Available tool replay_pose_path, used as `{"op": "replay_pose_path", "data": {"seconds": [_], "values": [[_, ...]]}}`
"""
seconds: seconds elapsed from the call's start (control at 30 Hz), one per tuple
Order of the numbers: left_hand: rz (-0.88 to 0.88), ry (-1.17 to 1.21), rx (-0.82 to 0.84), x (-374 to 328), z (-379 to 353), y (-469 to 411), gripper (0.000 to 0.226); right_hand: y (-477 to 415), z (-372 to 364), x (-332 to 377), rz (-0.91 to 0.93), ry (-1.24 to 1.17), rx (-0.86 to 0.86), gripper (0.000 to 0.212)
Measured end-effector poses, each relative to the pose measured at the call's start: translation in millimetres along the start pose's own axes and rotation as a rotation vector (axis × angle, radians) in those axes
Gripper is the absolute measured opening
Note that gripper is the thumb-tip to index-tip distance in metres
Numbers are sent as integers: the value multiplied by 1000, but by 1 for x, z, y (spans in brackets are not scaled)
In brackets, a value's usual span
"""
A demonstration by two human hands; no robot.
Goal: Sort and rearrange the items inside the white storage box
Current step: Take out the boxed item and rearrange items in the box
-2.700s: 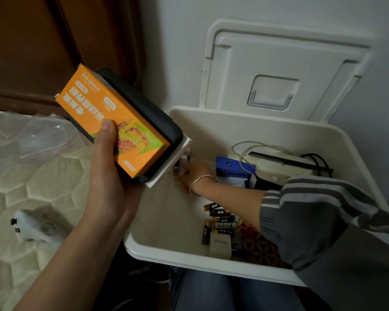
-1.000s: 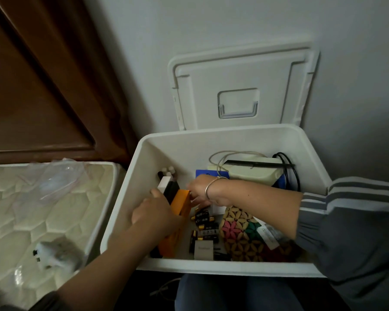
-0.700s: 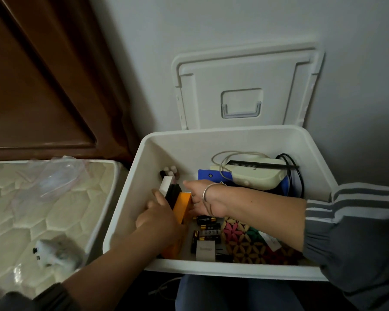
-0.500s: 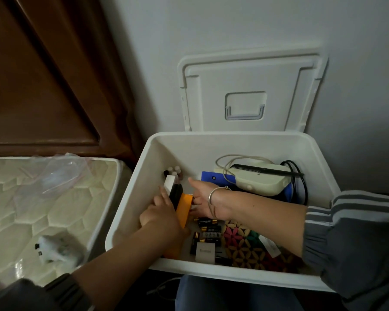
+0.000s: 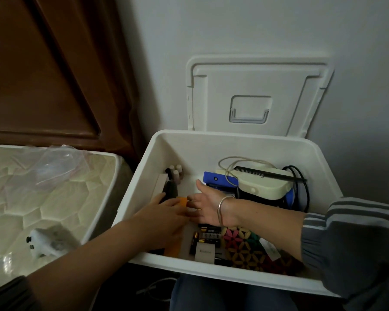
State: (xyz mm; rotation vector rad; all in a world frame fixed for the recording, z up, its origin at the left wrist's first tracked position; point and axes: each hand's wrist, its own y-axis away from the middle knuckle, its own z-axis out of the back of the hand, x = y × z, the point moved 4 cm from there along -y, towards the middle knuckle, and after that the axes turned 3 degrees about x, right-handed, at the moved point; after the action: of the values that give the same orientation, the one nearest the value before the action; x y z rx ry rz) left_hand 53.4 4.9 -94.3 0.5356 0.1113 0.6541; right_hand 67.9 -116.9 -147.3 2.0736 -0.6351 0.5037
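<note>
The white storage box (image 5: 238,273) stands open in front of me. An orange box (image 5: 183,201) stands on edge along its left wall, with a black case (image 5: 169,190) and a flat white box (image 5: 161,183) behind it. My left hand (image 5: 163,217) lies over the top of the orange box and holds it. My right hand (image 5: 203,207), a bracelet on its wrist, is spread open against the box's right side. Several batteries (image 5: 208,234), a small white carton (image 5: 204,252) and a patterned pouch (image 5: 245,249) lie at the front.
Small bottles (image 5: 175,171) stand in the back left corner. A blue item (image 5: 213,179), a cream device (image 5: 264,187) with a black comb (image 5: 263,175) on it and a black cable (image 5: 302,194) fill the back right. The lid (image 5: 249,97) leans on the wall. A mattress (image 5: 43,198) with a plastic bag (image 5: 50,162) lies left.
The orange box with the black case came down from mid-air into the box's left side. My left hand slid forward over its top, and my right hand opened flat beside it.
</note>
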Motion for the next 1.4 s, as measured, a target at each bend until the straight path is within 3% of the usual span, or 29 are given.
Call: {"op": "replay_pose_path", "data": {"seconds": [0.1,0.23,0.37,0.43,0.53,0.67,0.77,0.97,1.2,1.33,1.4], "values": [[8,-35,3,1,1,-2,40,0,3,10,44,240,-95,60],[27,7,22,3,0,-2,39,27,4,44,323,1200,-287,35],[41,68,2,3,1,-4,36,43,0,27,324,1729,-124,29],[42,71,6,3,2,-5,35,44,1,7,313,1984,-58,41],[43,91,18,2,2,-5,35,41,6,-10,282,2311,-154,88],[49,98,35,2,4,-5,35,38,2,-18,354,2401,-234,103],[58,118,47,1,5,-5,36,34,4,-30,266,2430,-203,105],[60,116,49,1,5,-4,33,22,11,-38,167,2362,-210,88],[62,86,47,0,3,-6,35,8,9,-23,11,2443,-384,72],[61,87,37,0,3,-7,35,-6,0,-2,-93,2355,-464,76],[66,90,27,0,3,-7,35,-13,-4,7,-59,2313,-481,71]]}}
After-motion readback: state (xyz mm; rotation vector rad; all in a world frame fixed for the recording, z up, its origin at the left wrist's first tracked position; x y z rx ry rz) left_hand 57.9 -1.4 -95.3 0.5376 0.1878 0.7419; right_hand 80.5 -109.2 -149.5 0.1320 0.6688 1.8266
